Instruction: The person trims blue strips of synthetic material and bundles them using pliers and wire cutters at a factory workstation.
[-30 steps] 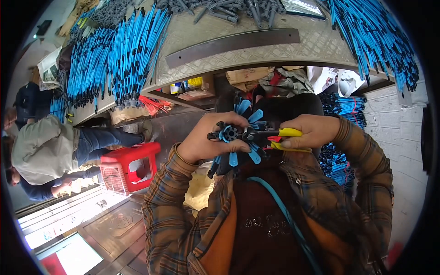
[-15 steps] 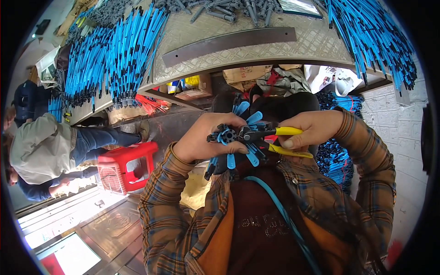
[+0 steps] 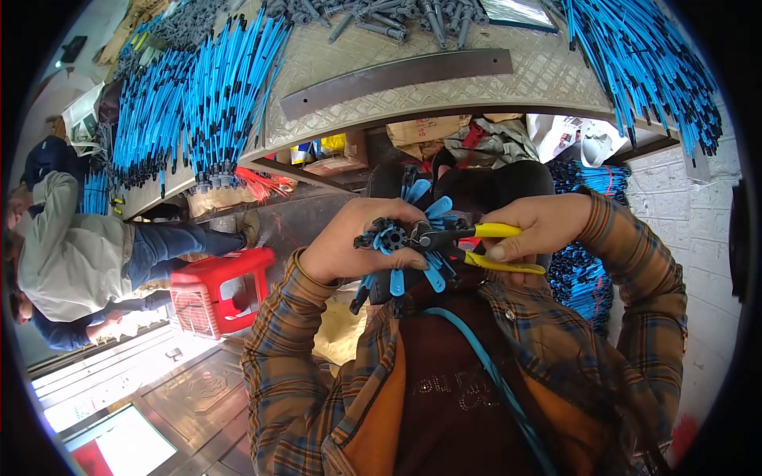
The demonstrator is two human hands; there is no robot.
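Spread wider than earlier: handles of pliers (image 3: 451, 236), one, clamped in right hand (image 3: 536, 224). Blue-black bundle (image 3: 395, 239), one, clasped by left hand (image 3: 355, 239). White bag (image 3: 573, 138), one; contents unclear.

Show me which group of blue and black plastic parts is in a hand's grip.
The small bundle with flat blue tabs, in the left hand's grip. The other groups are on the patterned grey table or near it.
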